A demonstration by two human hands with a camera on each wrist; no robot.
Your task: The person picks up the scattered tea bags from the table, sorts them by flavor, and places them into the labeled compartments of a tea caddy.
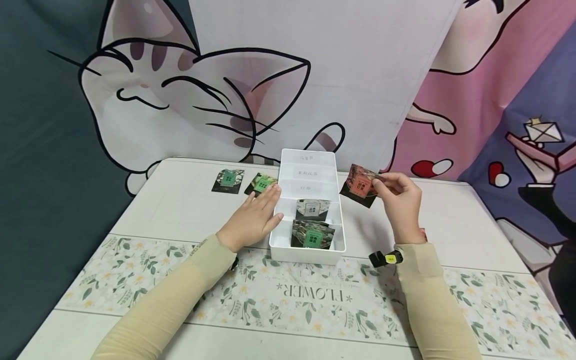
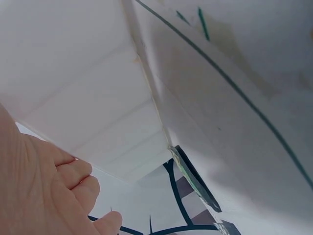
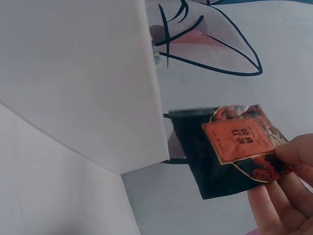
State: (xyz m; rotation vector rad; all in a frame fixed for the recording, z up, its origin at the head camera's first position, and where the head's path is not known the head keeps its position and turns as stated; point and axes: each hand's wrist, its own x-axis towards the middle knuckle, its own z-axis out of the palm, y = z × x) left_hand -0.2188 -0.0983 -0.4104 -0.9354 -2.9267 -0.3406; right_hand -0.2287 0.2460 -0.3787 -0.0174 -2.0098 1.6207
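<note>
One red-labelled packet (image 1: 360,186) is being pinched by the fingers (image 1: 382,184) of the right hand (image 1: 402,206), lifted above the desk (image 1: 180,210) just right of the white plastic box (image 1: 333,220). Two glossy packets are being kept in the box's near compartments, a grey one (image 1: 313,208) and a green-labelled one (image 1: 312,235). The box's left wall is being touched by the left hand (image 1: 253,220), its fingers straight and released. Two more green-labelled packets (image 1: 228,180) are lying flat on the desk beyond that hand.

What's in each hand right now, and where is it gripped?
The right hand pinches the red-labelled packet by its right edge, clear of the table. The left hand holds nothing; it rests flat against the white box.
</note>
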